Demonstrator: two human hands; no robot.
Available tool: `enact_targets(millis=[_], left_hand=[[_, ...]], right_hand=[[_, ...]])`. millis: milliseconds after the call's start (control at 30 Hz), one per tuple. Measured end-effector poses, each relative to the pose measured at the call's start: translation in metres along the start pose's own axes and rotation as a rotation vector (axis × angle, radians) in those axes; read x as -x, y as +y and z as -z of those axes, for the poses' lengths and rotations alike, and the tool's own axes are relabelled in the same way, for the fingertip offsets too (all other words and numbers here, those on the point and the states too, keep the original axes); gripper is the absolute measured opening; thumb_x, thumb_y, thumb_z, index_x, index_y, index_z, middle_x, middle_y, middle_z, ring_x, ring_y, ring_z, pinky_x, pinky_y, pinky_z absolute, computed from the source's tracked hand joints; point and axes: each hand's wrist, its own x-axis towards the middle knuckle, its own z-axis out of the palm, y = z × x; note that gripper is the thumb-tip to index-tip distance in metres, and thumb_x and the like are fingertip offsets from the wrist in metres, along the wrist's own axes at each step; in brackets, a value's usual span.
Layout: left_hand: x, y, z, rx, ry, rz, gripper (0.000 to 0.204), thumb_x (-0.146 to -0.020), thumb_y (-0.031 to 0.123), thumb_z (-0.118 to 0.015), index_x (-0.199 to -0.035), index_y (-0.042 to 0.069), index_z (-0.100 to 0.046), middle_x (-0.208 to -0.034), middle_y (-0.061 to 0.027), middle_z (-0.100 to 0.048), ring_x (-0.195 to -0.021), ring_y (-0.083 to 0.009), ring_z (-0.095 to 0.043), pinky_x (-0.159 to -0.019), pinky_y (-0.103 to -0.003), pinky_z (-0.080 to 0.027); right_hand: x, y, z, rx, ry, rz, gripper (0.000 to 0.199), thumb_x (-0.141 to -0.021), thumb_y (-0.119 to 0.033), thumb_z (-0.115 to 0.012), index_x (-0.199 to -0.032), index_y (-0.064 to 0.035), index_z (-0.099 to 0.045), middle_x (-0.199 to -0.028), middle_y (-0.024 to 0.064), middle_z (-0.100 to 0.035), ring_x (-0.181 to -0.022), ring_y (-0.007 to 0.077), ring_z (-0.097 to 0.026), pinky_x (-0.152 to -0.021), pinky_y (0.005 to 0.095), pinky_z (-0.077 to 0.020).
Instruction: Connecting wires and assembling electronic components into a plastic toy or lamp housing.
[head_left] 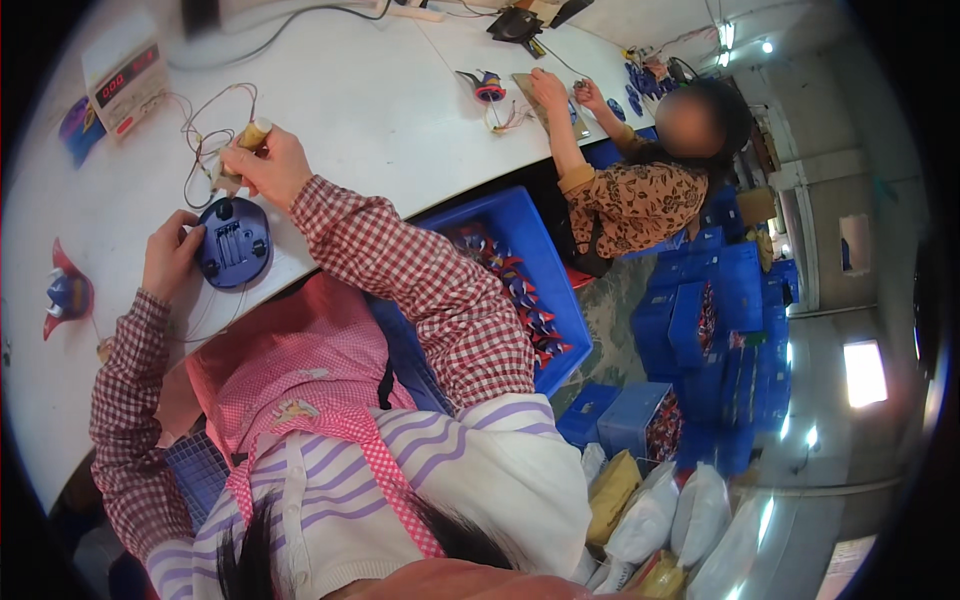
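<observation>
My left hand (172,255) grips the left edge of a round dark-blue plastic base (238,262), which shows a slotted compartment and dark round knobs. Closed around a yellowish cylinder (256,134) is my right hand (275,172), just above the base's upper edge. Thin wires (197,140) run from near that cylinder toward a white power supply box (125,80) with a red lit display. What the cylinder's lower end touches is partly hidden by my fingers. Left of my left hand lies a blue toy figure (70,288) with red pointed parts and a wire.
The white table (370,110) stretches away to the right. A blue crate (560,290) of red and blue parts stands by my right arm. Across the table corner a co-worker (645,200) handles parts beside another small toy (490,86). Stacked blue crates (735,290) and white sacks (645,510) fill the right.
</observation>
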Motion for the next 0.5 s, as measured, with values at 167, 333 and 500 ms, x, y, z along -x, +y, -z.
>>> enact_targets(millis=[167,333,500], left_hand=[[0.012,0.009,0.009,0.078,0.000,0.133,0.020,-0.083,0.015,-0.055,-0.099,0.004,-0.058,-0.059,-0.0040,-0.051,-0.052,-0.0134,-0.046,-0.049,-0.027,-0.038],[0.020,0.005,0.014,0.101,0.076,0.178,0.021,-0.083,0.014,-0.053,-0.101,0.005,-0.058,-0.059,-0.0036,-0.051,-0.050,-0.0134,-0.045,-0.048,-0.027,-0.037],[0.019,-0.010,0.011,0.109,0.185,0.131,0.023,-0.082,0.014,-0.053,-0.103,0.005,-0.058,-0.057,-0.0039,-0.050,-0.047,-0.0149,-0.045,-0.046,-0.029,-0.037]], right_hand=[[0.011,0.001,-0.011,-0.049,-0.071,0.038,0.017,-0.078,-0.010,-0.066,-0.088,-0.0017,-0.055,-0.070,0.0055,-0.059,-0.048,0.0090,-0.049,-0.044,0.0190,-0.0419],[0.014,0.015,-0.022,0.147,-0.084,0.203,0.020,-0.077,-0.009,-0.067,-0.090,-0.0016,-0.055,-0.071,0.0045,-0.058,-0.051,0.0089,-0.050,-0.046,0.0193,-0.0429],[0.017,0.025,-0.028,0.261,-0.058,0.384,0.023,-0.074,-0.010,-0.070,-0.090,-0.0014,-0.055,-0.073,0.0036,-0.057,-0.057,0.0093,-0.051,-0.054,0.0206,-0.0450]])
